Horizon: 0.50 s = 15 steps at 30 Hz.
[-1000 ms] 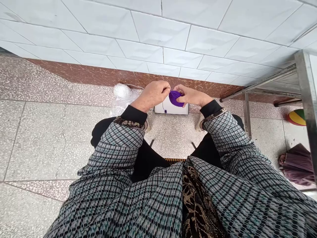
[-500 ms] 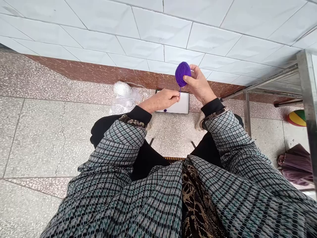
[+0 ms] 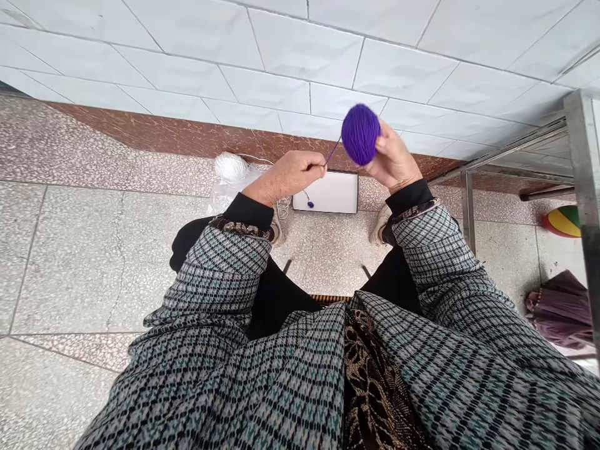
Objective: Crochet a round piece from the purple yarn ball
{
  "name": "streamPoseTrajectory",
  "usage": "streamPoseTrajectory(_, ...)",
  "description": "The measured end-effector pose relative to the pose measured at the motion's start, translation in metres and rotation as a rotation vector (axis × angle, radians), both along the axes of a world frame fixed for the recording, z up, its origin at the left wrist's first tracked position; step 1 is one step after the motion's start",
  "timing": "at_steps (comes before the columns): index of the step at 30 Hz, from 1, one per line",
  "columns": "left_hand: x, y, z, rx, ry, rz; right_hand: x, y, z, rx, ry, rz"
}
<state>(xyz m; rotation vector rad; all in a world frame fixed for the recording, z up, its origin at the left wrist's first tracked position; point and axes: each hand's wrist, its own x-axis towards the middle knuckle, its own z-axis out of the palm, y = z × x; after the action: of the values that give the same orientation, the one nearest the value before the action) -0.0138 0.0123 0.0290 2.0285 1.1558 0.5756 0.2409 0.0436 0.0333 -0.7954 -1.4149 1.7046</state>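
Observation:
My right hand (image 3: 394, 155) is closed on a ball of purple yarn (image 3: 360, 134), gripping it from its right side in front of the wall. A taut purple strand (image 3: 333, 152) runs from the ball down to my left hand (image 3: 291, 177), which pinches it between thumb and fingers. Below the hands, a shallow white box (image 3: 335, 192) with a dark rim lies on the floor. A small dark purple bit of yarn (image 3: 310, 204) shows at the box's left end, under my left hand.
A white yarn ball (image 3: 230, 166) sits with clear plastic (image 3: 222, 197) left of the box. On the right stand a metal frame (image 3: 469, 212), a multicoloured ball (image 3: 562, 221) and a folded maroon cloth-like item (image 3: 562, 309). A tiled wall (image 3: 300, 56) rises ahead.
My right hand has moved slightly right and turned the yarn ball. My left hand has drawn back left and a little up, so a longer strand stretches between them.

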Motion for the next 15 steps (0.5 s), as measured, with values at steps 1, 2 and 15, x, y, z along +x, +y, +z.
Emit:
streamPoseTrajectory(1,0.004,-0.002,-0.001,-0.015,-0.006,-0.033,-0.002,0.002,-0.002,0.004,0.018,-0.08)
streamPoseTrajectory(2,0.008,-0.005,-0.002,-0.032,-0.006,-0.07,-0.004,0.004,-0.004,0.0,0.012,-0.14)
streamPoseTrajectory(15,-0.012,0.003,0.007,0.021,0.036,0.09,-0.003,-0.006,-0.005,-0.058,-0.207,0.37)
